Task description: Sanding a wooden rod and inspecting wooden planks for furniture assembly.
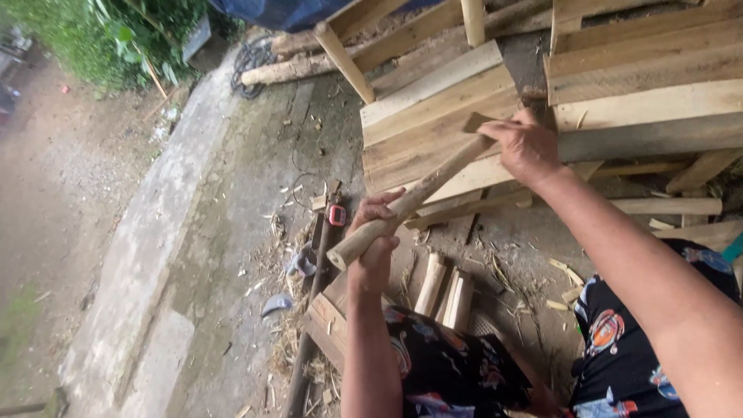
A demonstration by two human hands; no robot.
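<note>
Over a rough concrete yard, both hands hold one long wooden stick [410, 203], round in section, pale tan, bark stripped, surface uneven with a few darker streaks. Left hand [373, 244] is clenched around the lower, thicker end, fingers wrapped over the top; the cut butt end shows just past the fist as a pale oval. Right hand [525, 145] grips the upper end, fingers closed over it, where the stick narrows to a flattened, wedge-like tip. Stick runs diagonally, low at the left hand, high at the right, held in the air above the knees and in front of a stack of planks [457, 108]. Planks are sawn, flat, pale to grey, rough-faced, laid in overlapping layers; exact count unclear, at least six visible. Below the stick, three short split wood pieces [447, 292] stand side by side, light yellow, fresh cut faces. One dark metal bar [309, 325] lies along the ground beside a small wooden crate edge [329, 321]. One small red object [337, 215] sits near the bar's far end; cannot tell what it is. Wood chips and shavings [561, 271] are scattered over the ground. Patterned black trousers [449, 364] cover both knees.
</note>
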